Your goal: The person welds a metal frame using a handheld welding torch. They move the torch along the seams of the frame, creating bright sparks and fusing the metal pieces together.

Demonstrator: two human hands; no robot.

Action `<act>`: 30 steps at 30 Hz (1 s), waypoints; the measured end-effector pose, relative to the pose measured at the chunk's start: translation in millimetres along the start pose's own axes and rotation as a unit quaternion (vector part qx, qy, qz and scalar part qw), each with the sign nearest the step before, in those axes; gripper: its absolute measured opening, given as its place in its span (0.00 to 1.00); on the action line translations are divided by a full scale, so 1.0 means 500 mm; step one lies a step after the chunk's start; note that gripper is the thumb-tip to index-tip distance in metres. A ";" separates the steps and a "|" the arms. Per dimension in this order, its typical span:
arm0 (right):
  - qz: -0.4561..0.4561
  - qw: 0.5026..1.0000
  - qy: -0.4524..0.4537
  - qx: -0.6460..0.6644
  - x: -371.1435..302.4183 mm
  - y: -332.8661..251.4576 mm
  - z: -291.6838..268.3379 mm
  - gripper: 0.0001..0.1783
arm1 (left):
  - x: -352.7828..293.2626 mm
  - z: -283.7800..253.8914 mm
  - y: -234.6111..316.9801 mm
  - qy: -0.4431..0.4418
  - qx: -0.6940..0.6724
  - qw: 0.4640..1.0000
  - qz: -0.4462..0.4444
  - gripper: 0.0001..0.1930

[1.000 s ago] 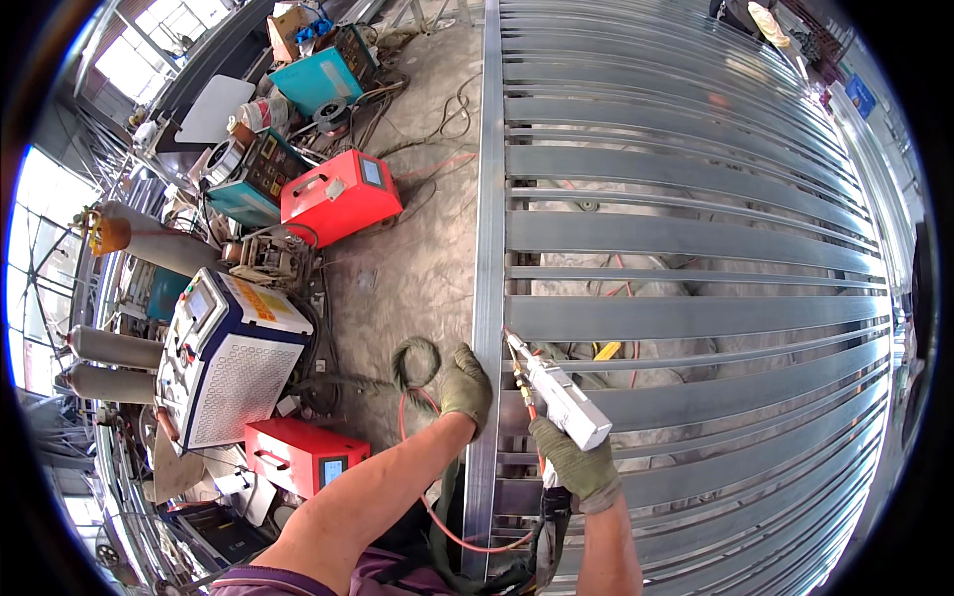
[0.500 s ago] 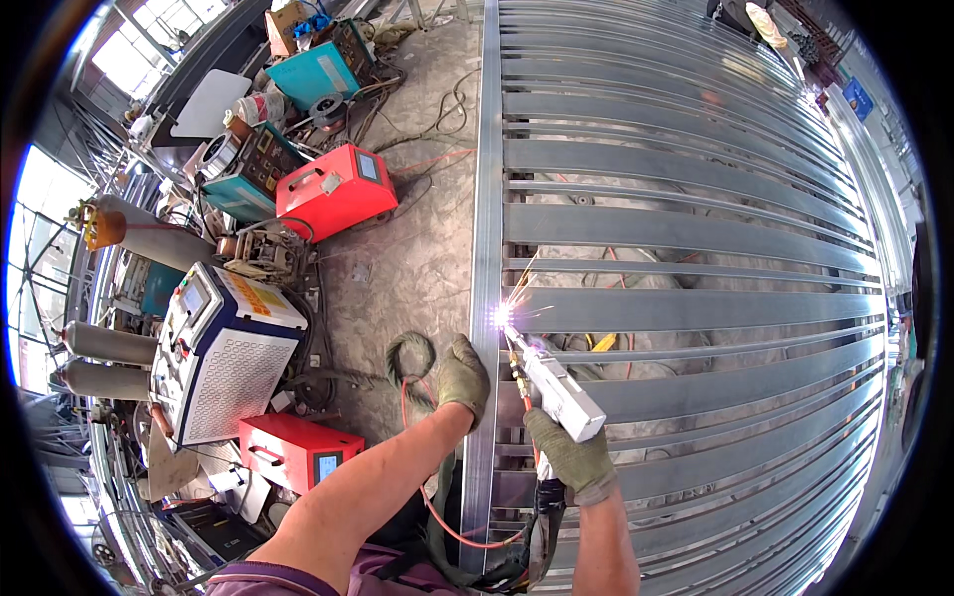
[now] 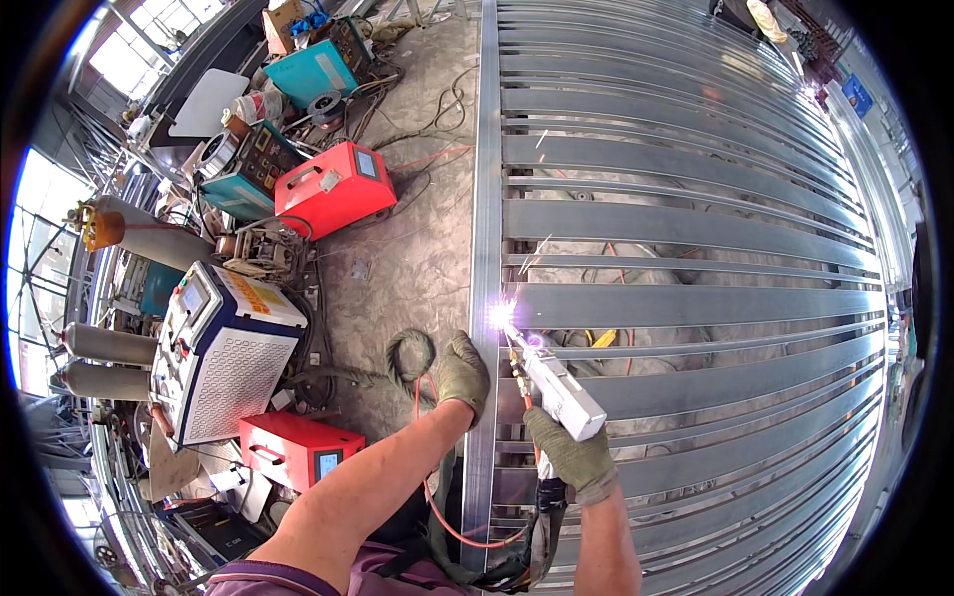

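My right hand, in a green work glove, is closed around a white hand-held welding torch. The torch's thin nozzle points up and left. Its tip meets a bright violet-white glow, where a wide grey slat joins the long metal side rail. Sparks fly upward from there. Against the rail's left edge, just below the glow, my gloved left hand is closed, its fingers bent together and partly hidden. An orange hose loops below my hands.
Many parallel metal slats spread to the right. On the left stand a white-and-blue machine, two red boxes with small screens, teal machines and grey gas cylinders. A coiled dark cable lies beside my left hand.
The glow at the torch tip looks larger, and the sparks have scattered farther up. Both hands keep nearly the same place and hold.
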State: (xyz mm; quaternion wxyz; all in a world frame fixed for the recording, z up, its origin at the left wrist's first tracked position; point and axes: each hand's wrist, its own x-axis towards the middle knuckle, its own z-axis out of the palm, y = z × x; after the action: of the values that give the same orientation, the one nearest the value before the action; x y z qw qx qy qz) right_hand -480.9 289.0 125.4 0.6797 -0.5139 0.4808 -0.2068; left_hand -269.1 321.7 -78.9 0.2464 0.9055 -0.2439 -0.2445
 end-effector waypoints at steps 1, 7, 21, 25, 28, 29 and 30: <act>0.000 1.000 -0.005 0.004 -0.001 -0.007 0.004 0.22 | 0.001 0.001 -0.012 0.007 -0.013 1.000 -0.005 0.35; 0.001 1.000 -0.005 0.006 -0.005 -0.001 -0.003 0.22 | -0.029 -0.064 0.090 -0.035 -0.084 0.990 -0.108 0.36; 0.021 1.000 -0.007 0.017 -0.012 0.014 -0.005 0.23 | 0.037 0.078 -0.081 0.008 -0.007 0.999 0.031 0.37; -0.031 0.999 0.010 -0.007 -0.013 0.029 0.003 0.23 | 0.066 0.124 -0.152 0.063 -0.016 0.994 0.093 0.36; -0.029 0.999 0.023 -0.020 -0.013 0.036 -0.004 0.23 | 0.053 0.119 -0.107 0.040 0.002 0.999 0.035 0.36; -0.020 0.999 0.022 -0.019 -0.014 0.037 -0.006 0.23 | 0.045 0.103 -0.083 0.028 0.016 0.999 0.012 0.36; -0.016 1.000 0.019 -0.012 -0.014 0.037 -0.007 0.23 | 0.040 0.094 -0.070 0.011 0.034 0.999 -0.006 0.37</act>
State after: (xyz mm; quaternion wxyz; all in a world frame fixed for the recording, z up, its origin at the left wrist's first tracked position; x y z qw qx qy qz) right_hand -491.1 299.9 111.8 0.6607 -0.5257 0.4881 -0.2210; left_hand -269.2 321.7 -141.1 0.2163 0.9175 -0.2438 -0.2281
